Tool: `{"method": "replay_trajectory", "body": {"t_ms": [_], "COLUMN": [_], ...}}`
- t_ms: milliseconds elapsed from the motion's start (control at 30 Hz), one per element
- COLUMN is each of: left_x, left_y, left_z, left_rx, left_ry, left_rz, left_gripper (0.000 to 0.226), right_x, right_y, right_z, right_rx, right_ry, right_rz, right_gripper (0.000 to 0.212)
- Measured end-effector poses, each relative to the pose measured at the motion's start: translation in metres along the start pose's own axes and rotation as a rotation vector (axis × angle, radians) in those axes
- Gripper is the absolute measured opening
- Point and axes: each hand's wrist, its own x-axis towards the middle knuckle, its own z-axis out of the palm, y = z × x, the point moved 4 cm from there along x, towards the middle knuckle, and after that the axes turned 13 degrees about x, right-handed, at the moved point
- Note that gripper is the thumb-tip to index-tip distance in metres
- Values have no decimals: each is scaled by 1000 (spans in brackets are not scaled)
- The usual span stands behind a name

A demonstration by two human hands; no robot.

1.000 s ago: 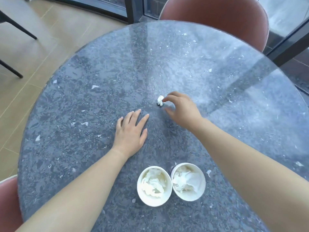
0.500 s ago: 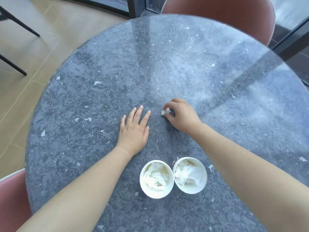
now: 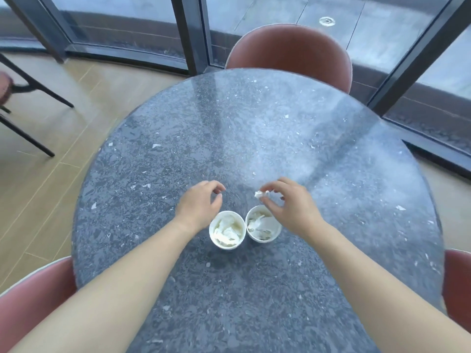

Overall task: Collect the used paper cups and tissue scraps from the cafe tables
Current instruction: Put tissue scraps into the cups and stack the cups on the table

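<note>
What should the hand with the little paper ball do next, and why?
Probably bring the right hand back a little and let the tissue scrap fall into the right cup. Its fingers pinch the scrap just beyond that cup's rim, and the cup already holds crumpled tissue.

Light: bright daylight through windows (image 3: 267, 26) behind.
Glare: pale sheen on table (image 3: 293, 154).
Edges: fisheye bend, soft blur.
</note>
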Motion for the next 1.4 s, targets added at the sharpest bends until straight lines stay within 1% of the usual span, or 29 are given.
{"method": "replay_trajectory", "body": {"t_ms": [67,167,233,333,433,533,600,700,767,933,1033,1133,1233,1333,1400], "left_x": [-14,-39,-55,-71,-80,-86,-90,-93,-93,-86,-79,-76,-75,-77,-80], "left_y": [13,28,33,34,36,38,40,44,45,41,42,46,47,50,54], "left_z": [-9,-16,-18,-17,-16,-13,-9,-3,2,10,13,14,9,-2,-10], "left_rx": [52,162,186,240,272,258,286,370,410,428,448,450,447,435,406], "left_ry": [24,69,88,41,-7,-21,-24,-13,-31,-151,-166,-156,-142,-112,-78], "left_rz": [51,164,203,218,237,212,196,212,222,184,172,166,144,126,116], "left_gripper": [15,14,13,13,14,14,15,23,28,23,23,20,18,21,18], "right_x": [-18,-41,-52,-60,-66,-72,-75,-75,-74,-69,-65,-58,-50,-51,-58], "right_y": [-7,-11,-12,-10,-10,-10,-10,-8,-7,1,8,11,5,-7,-17], "right_z": [-4,-4,-1,3,8,11,12,13,16,23,26,27,20,10,2], "right_rx": [2,-17,-34,-55,-73,-83,-131,-203,-201,-227,-250,-244,-258,-236,-212], "right_ry": [-6,-60,-91,-116,-122,-130,-150,-192,-203,-236,-294,-361,-350,-305,-272], "right_rz": [-11,1,24,72,69,28,1,-19,-23,-13,-15,-14,-34,-28,-32], "right_gripper": [12,13,16,23,25,24,24,26,28,24,18,23,20,16,14]}}
